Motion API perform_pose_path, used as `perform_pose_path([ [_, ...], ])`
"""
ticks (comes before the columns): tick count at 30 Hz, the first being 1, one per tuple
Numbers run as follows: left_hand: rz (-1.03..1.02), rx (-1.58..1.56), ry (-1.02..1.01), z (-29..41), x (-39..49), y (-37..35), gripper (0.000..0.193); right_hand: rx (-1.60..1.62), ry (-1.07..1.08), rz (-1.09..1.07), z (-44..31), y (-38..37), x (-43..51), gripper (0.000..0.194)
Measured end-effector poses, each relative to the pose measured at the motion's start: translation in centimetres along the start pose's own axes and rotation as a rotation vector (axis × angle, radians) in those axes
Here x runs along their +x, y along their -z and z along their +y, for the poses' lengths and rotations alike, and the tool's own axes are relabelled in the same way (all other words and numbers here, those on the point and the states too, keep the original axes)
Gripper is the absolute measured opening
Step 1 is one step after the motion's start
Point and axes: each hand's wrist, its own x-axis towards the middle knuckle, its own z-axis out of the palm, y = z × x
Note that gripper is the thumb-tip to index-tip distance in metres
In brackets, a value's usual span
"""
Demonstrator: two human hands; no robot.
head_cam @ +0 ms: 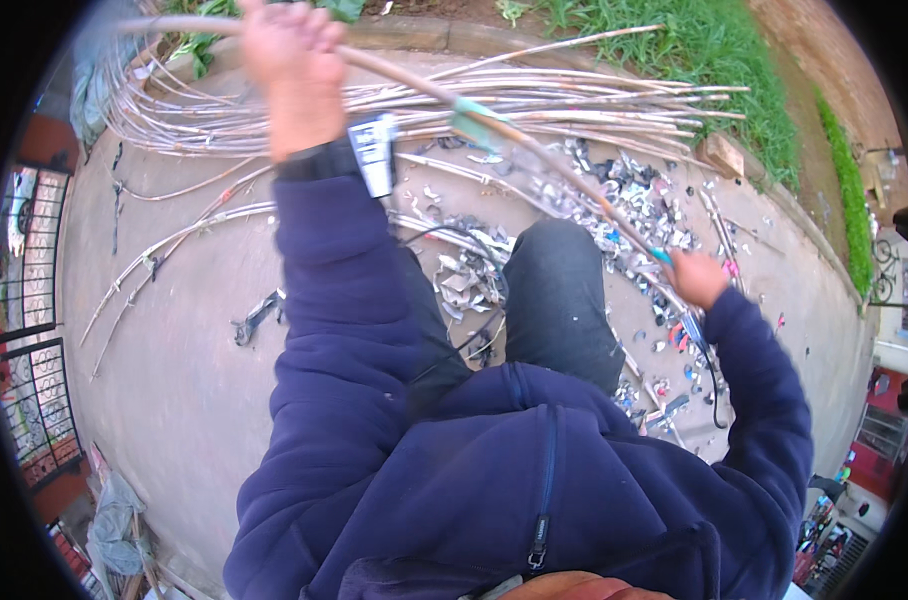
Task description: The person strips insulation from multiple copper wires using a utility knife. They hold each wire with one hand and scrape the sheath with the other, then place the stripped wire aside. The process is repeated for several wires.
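Observation:
Both of my hands are on a long thin pole (574, 180), likely bamboo or cane, that slants across the view from upper left to lower right. My left hand (296, 60), blurred, grips it near the top of the picture. Lower down, at the right, my right hand (698, 279) is closed around it beside a blue-green wrapped patch. A pale green wrapping (480, 120) sits on the pole between the hands. Under my right hand hang a bundle of thin strips and a dark cord (716, 397). The pole's far left end is blurred.
A bundle of long bent poles (559, 97) lies along the kerb (401, 34). Plastic-looking scraps (641, 195) litter the concrete around my knees. More curved poles (184, 225) lie at left, near a metal gate (38, 247). A brick (724, 154) sits by the grass (686, 45).

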Motion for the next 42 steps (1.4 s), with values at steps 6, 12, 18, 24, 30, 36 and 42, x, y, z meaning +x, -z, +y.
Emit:
perform_pose_path([
  [6, 0.106, 0.045, -0.012, -1.4, 2.1, 3.3, 0.051, 0.188, 0.124, 0.400, 2.5, 0.1, -2.3, 0.028],
  [12, 0.069, 0.023, 0.039, -2.5, 1.1, 2.3, 0.052, 0.524, 0.289, 0.587, -4.9, 6.5, 1.1, 0.031],
  [18, 0.055, 0.017, 0.021, -3.2, 1.8, 3.1, 0.049, 0.976, 0.376, 0.611, -9.3, 5.6, 8.8, 0.035],
  [24, -0.134, 0.178, -0.080, -3.3, -0.5, 0.8, 0.020, 1.159, 0.296, -0.010, -7.4, 8.3, 10.7, 0.024],
  [30, -0.655, 0.771, 0.177, -6.5, -4.4, -0.2, 0.036, 1.186, 0.403, -0.043, -5.0, 11.7, 10.8, 0.024],
  [36, -0.789, 0.924, 0.289, -7.7, -4.6, 1.0, 0.027, 1.196, 0.409, -0.019, -5.1, 11.0, 10.4, 0.025],
  [42, -0.552, 0.936, 0.234, -9.9, -5.9, 0.7, 0.019, 1.170, 0.359, 0.057, -6.0, 10.2, 10.3, 0.024],
])
